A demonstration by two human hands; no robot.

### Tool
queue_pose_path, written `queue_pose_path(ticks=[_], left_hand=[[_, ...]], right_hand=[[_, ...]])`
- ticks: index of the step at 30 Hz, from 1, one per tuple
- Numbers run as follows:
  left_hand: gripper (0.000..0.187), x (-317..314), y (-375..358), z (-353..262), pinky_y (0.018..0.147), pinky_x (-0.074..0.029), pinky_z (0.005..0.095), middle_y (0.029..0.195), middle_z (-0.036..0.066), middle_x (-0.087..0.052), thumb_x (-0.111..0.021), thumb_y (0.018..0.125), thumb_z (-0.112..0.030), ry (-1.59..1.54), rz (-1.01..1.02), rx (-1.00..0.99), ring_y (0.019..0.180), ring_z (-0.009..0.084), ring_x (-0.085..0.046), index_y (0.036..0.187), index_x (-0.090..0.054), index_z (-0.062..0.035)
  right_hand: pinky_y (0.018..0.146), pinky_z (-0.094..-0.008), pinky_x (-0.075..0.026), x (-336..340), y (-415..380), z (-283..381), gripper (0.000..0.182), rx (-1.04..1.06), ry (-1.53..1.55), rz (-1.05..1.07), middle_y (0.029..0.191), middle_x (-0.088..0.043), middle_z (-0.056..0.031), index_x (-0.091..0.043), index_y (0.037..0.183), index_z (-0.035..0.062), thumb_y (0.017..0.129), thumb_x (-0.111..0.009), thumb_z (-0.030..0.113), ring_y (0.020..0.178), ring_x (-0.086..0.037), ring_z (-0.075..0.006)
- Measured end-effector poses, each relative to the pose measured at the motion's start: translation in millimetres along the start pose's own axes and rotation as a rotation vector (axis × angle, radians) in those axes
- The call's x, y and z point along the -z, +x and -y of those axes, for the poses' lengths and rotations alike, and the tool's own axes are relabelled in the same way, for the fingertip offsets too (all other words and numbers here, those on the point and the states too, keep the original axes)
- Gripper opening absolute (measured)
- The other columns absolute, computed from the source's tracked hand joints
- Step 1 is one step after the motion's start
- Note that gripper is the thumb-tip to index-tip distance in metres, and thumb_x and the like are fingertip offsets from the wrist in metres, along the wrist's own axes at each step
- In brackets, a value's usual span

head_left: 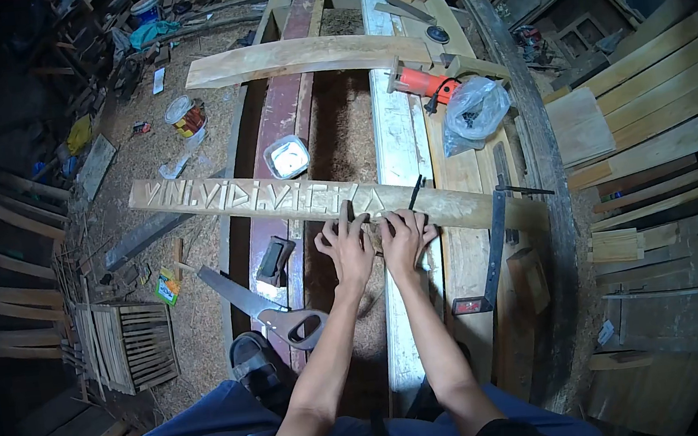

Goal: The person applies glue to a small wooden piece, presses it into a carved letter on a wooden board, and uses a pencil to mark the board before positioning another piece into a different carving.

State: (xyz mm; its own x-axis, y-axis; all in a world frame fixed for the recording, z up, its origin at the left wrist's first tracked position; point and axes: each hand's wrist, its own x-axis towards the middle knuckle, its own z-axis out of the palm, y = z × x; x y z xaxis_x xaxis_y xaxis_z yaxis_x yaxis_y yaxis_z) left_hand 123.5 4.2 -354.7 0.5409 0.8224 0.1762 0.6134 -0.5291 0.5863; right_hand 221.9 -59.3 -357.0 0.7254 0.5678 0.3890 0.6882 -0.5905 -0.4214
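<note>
A long wooden plank (484,206) lies across the bench, with thin wooden letter strips (236,197) along it that read roughly "VINI.VIDI.VICI". Near the strips' right end, my left hand (351,256) rests its spread, bent fingers on the plank's near edge, the index finger reaching up to a strip. Close beside it, my right hand (403,246) also has its fingers apart on the plank, near an angled pair of strips (373,203). Whether something small sits under the fingertips is hidden. A black clamp (417,192) stands just right of my right hand.
Nearer me lie a handsaw (256,300) and a dark block (275,260). A white plastic tub (286,156) stands beyond the plank. Farther right are a red power tool (424,82), a plastic bag (476,111) and a dark metal bar clamp (496,241). Gaps separate the bench boards.
</note>
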Motion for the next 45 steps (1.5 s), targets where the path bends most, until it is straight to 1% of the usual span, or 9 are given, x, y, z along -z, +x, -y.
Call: queue_pose_path(ticks=[3,12,19,22,24,29,32,39,45], left_hand=[[0.042,-1.4,-0.6,0.0,0.115,-0.016,0.0577,0.164,0.010,-0.040,-0.067,0.083,-0.011,-0.029,-0.012,0.012,0.135,0.0400,-0.037,0.124,-0.072,-0.0145],[0.042,-6.7,-3.6,-3.5,0.113,-0.018,0.0553,0.169,0.011,-0.032,-0.066,0.084,-0.010,0.003,-0.029,0.012,0.136,0.0409,-0.036,0.125,-0.074,-0.0169],[0.044,-6.3,-3.7,-5.0,0.113,-0.018,0.0555,0.171,0.011,-0.028,-0.066,0.085,-0.011,0.025,0.018,0.021,0.137,0.0412,-0.036,0.128,-0.073,-0.0190],[0.045,-4.9,-2.8,-5.5,0.113,-0.018,0.0572,0.171,0.012,-0.026,-0.067,0.085,-0.012,0.034,0.045,0.025,0.137,0.0415,-0.035,0.129,-0.073,-0.0197],[0.045,-5.3,-2.4,-5.4,0.113,-0.018,0.0624,0.173,0.013,-0.021,-0.069,0.085,-0.014,0.036,0.074,0.032,0.140,0.0417,-0.032,0.129,-0.073,-0.0196],[0.047,-6.9,-3.2,-6.5,0.113,-0.018,0.0630,0.173,0.013,-0.021,-0.069,0.085,-0.014,0.039,0.070,0.033,0.139,0.0419,-0.032,0.131,-0.072,-0.0202],[0.048,-6.3,-3.8,-7.3,0.113,-0.018,0.0624,0.172,0.013,-0.022,-0.068,0.085,-0.013,0.027,0.062,0.033,0.138,0.0419,-0.033,0.132,-0.072,-0.0207],[0.050,-5.4,-3.7,-9.1,0.115,-0.017,0.0590,0.173,0.013,-0.019,-0.067,0.087,-0.013,0.036,0.088,0.053,0.139,0.0424,-0.033,0.135,-0.070,-0.0218],[0.050,-7.7,-2.1,-8.2,0.115,-0.017,0.0592,0.174,0.014,-0.017,-0.066,0.088,-0.015,0.067,0.062,0.036,0.139,0.0434,-0.032,0.138,-0.069,-0.0231]], right_hand=[[0.094,-0.0459,-0.029,-3.6,-1.6,2.1,0.014,0.004,0.041,-0.024,0.104,-0.067,-0.0007,-0.079,0.100,0.0169,0.089,-0.076,0.024,0.107,-0.056,-0.0221],[0.095,-0.0448,-0.029,-3.0,-4.8,1.3,0.014,0.000,0.056,-0.028,0.104,-0.068,-0.0003,-0.080,0.102,0.0177,0.090,-0.076,0.025,0.106,-0.056,-0.0209],[0.093,-0.0446,-0.030,0.5,-8.4,2.0,0.017,0.072,0.031,-0.048,0.102,-0.068,-0.0012,-0.081,0.105,0.0163,0.090,-0.075,0.024,0.104,-0.057,-0.0209],[0.094,-0.0446,-0.030,-0.4,-9.5,3.9,0.020,0.081,0.025,-0.044,0.104,-0.068,-0.0016,-0.081,0.108,0.0170,0.090,-0.075,0.024,0.106,-0.056,-0.0206],[0.094,-0.0446,-0.030,-0.3,-10.8,3.9,0.021,0.083,0.025,-0.045,0.105,-0.067,-0.0016,-0.081,0.110,0.0176,0.090,-0.075,0.024,0.106,-0.056,-0.0204],[0.098,-0.0473,-0.029,-2.9,-14.6,1.6,0.026,0.088,0.011,0.001,0.111,-0.064,-0.0009,-0.079,0.113,0.0211,0.087,-0.074,0.020,0.113,-0.054,-0.0209],[0.095,-0.0450,-0.029,2.7,-11.9,4.9,0.027,0.104,0.001,0.037,0.109,-0.064,-0.0026,-0.079,0.117,0.0200,0.091,-0.073,0.022,0.109,-0.054,-0.0214],[0.095,-0.0452,-0.029,2.6,-12.4,5.2,0.031,0.110,0.005,0.056,0.112,-0.062,-0.0029,-0.077,0.122,0.0211,0.091,-0.072,0.021,0.110,-0.053,-0.0217],[0.095,-0.0452,-0.029,1.1,-11.5,5.1,0.033,0.110,-0.003,0.063,0.110,-0.061,-0.0031,-0.077,0.123,0.0233,0.090,-0.073,0.021,0.109,-0.053,-0.0220]])
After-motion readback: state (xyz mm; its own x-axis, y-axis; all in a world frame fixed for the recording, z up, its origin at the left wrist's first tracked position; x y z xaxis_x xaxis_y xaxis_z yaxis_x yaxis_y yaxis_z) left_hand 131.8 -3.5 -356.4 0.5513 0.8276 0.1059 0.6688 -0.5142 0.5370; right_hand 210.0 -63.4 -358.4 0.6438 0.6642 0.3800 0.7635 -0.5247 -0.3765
